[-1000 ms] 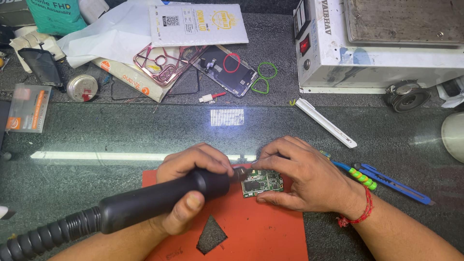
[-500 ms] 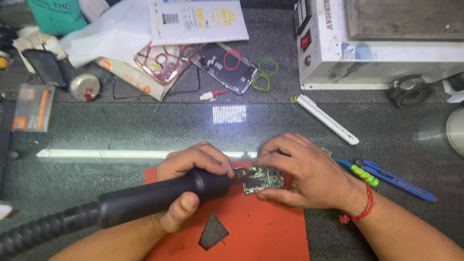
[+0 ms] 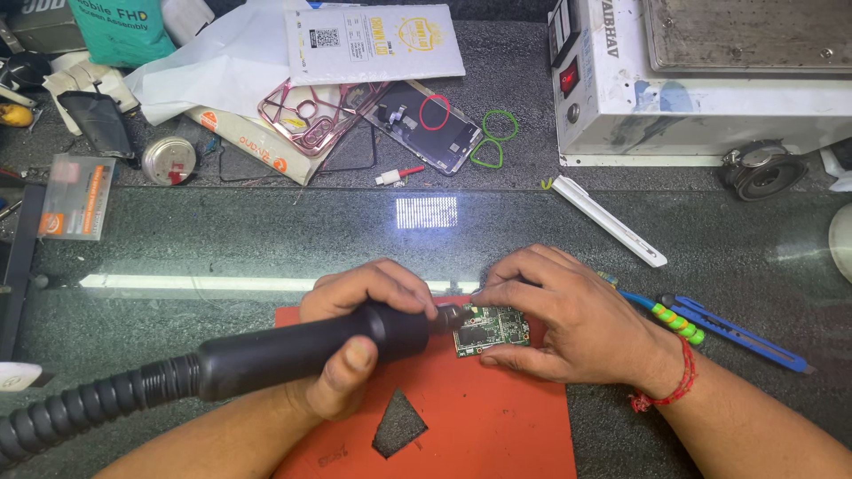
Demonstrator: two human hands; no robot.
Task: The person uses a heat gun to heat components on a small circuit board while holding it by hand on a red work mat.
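Note:
My left hand grips a thick black hot-air wand with a ribbed hose trailing off to the lower left. Its nozzle tip points right, touching or nearly touching a small green circuit board. My right hand pins that board down between thumb and fingers on an orange mat. A red thread band circles my right wrist.
A dark triangular scrap lies on the mat. Right of my hand lie a green-handled tool and a blue cutter. Behind: a white tool, a white machine, a phone, a pink case, a round tin.
Both hands stay in the same pose with the nozzle at the board; only the view has shifted slightly.

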